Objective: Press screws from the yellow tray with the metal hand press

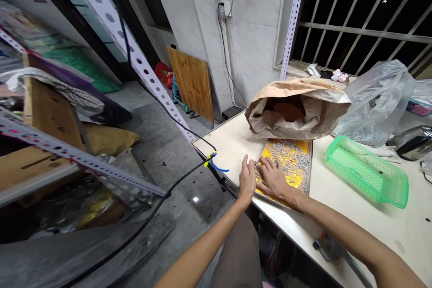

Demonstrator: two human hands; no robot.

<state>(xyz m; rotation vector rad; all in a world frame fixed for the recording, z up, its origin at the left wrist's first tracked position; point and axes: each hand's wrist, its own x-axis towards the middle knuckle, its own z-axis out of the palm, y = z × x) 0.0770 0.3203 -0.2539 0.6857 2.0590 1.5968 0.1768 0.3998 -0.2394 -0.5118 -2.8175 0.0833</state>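
A shallow tray (311, 162) with a yellow bottom lies on the pale table, with many small silvery metal pieces (292, 155) scattered over it. My right hand (273, 177) rests over the tray's left part, fingers spread among the pieces. Just left of it, at the tray's left edge, my left hand (247, 179) has its fingers raised and bent; whether it pinches a small piece is too small to tell. Behind the tray, a crumpled brown paper bag (297, 117) lies with its mouth towards me.
A green perforated basket (367, 171) and a clear plastic bag (374, 103) are on the table (351, 225) at the right, near a metal kettle (413, 143). A black cable (155, 211) crosses at the left, by a perforated metal post (145, 69).
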